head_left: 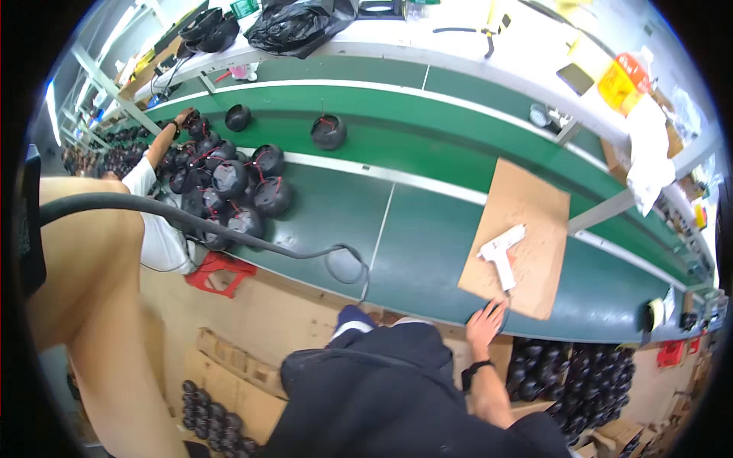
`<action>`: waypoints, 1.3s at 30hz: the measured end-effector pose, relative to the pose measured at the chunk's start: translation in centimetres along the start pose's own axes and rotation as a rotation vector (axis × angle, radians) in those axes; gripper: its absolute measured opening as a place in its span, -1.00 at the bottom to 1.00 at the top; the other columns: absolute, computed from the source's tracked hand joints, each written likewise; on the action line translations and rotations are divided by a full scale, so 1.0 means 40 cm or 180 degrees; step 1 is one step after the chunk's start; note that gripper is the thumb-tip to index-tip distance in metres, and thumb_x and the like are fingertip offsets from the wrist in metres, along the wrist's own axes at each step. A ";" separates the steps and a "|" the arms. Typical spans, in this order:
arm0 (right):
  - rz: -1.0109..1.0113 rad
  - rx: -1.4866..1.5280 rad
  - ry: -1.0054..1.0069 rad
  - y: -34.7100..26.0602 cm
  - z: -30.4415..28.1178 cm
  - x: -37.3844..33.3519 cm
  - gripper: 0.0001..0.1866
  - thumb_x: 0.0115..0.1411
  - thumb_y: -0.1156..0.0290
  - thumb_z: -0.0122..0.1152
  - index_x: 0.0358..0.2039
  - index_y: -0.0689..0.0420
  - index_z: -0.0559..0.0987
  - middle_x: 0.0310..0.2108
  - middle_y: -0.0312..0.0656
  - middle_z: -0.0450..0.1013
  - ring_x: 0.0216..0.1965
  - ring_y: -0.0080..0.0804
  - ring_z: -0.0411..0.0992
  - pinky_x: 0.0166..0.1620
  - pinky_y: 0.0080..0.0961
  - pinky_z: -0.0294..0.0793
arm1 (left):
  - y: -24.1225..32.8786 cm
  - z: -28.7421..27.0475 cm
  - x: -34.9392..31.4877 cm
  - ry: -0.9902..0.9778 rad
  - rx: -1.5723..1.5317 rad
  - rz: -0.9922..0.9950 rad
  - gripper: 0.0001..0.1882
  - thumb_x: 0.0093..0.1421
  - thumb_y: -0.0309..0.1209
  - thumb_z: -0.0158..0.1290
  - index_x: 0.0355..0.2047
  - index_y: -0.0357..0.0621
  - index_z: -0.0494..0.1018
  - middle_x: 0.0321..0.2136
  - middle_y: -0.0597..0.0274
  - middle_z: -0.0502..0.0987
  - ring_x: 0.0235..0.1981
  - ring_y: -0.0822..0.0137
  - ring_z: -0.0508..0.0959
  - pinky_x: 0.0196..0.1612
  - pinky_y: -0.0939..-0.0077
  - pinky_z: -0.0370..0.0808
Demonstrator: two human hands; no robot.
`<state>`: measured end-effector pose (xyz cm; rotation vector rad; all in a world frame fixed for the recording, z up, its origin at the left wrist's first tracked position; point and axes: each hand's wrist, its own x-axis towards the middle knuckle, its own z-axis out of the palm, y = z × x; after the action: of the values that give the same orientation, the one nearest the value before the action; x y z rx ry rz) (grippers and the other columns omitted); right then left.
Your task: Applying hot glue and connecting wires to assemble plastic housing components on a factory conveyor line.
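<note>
One right hand (484, 328) at bench edge (429, 313), fingers (491, 311) extended toward glue gun (500, 250), grip unclear, left arm (99, 305) bent

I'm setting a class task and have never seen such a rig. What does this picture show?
There is no machine: a person works with bare hands. A wide fisheye camera on that person's head looks down. On the dark green table lie round black shells with red wires and a brown cardboard sheet bearing a white pistol-shaped tool, probably a glue gun. The bare right hand is at the near edge, beside the tool's thin black cord; whether it grips that is unclear. The left hand is out of view. At upper left, a co-worker's hand reaches to the shells.
</note>
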<state>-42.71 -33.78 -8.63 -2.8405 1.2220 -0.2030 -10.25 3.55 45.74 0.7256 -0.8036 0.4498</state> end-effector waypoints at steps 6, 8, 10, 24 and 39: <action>0.0313 0.0129 -0.0397 -0.031 -0.041 -0.021 -0.31 0.30 0.27 -0.15 0.36 0.39 0.11 0.41 0.34 -0.11 0.44 0.22 -0.13 0.43 -0.02 -0.12 | -0.001 -0.035 0.003 0.0071 -0.0003 0.0306 -0.42 0.27 0.11 -0.06 -0.13 -0.24 0.48 -0.31 0.05 0.52 -0.35 0.13 0.51 -0.22 0.21 0.49; 0.0426 -0.0270 -0.0872 -0.032 -0.043 0.010 -0.31 0.29 0.29 -0.20 0.35 0.45 0.10 0.41 0.29 -0.08 0.45 0.19 -0.15 0.45 -0.07 -0.16 | 0.017 -0.052 0.054 -0.0114 0.0117 0.0312 -0.42 0.27 0.10 -0.05 -0.13 -0.24 0.48 -0.31 0.05 0.52 -0.35 0.14 0.51 -0.22 0.22 0.49; 0.0271 -0.0536 -0.0628 0.017 -0.024 0.014 -0.30 0.29 0.28 -0.14 0.36 0.41 0.10 0.42 0.28 -0.09 0.46 0.10 -0.13 0.44 -0.07 -0.12 | 0.046 -0.077 0.126 -0.0383 0.0280 0.0176 -0.43 0.27 0.09 -0.05 -0.13 -0.24 0.48 -0.31 0.05 0.52 -0.35 0.14 0.51 -0.22 0.22 0.49; 0.0469 0.0058 -0.0177 0.030 0.065 0.030 -0.25 0.20 0.29 -0.05 0.38 0.29 0.10 0.41 0.31 -0.10 0.39 0.25 0.00 0.38 0.00 0.01 | 0.049 -0.200 0.068 0.0033 0.0518 -0.0354 -0.48 0.27 0.03 -0.03 -0.12 -0.24 0.48 -0.29 0.05 0.53 -0.34 0.17 0.52 -0.22 0.27 0.50; 0.0509 0.0653 -0.0663 0.043 -0.042 0.055 -0.25 0.19 0.31 0.09 0.36 0.24 0.12 0.40 0.31 -0.09 0.41 0.20 -0.05 0.42 -0.14 -0.01 | -0.007 -0.275 0.019 0.0257 0.0557 -0.0729 -0.53 0.28 -0.04 -0.02 -0.11 -0.24 0.49 -0.28 0.05 0.55 -0.33 0.20 0.54 -0.23 0.31 0.50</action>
<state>-42.68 -36.52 -6.90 -2.5043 1.2931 -0.0232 -4.26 11.47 40.98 0.9450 -0.6015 0.3425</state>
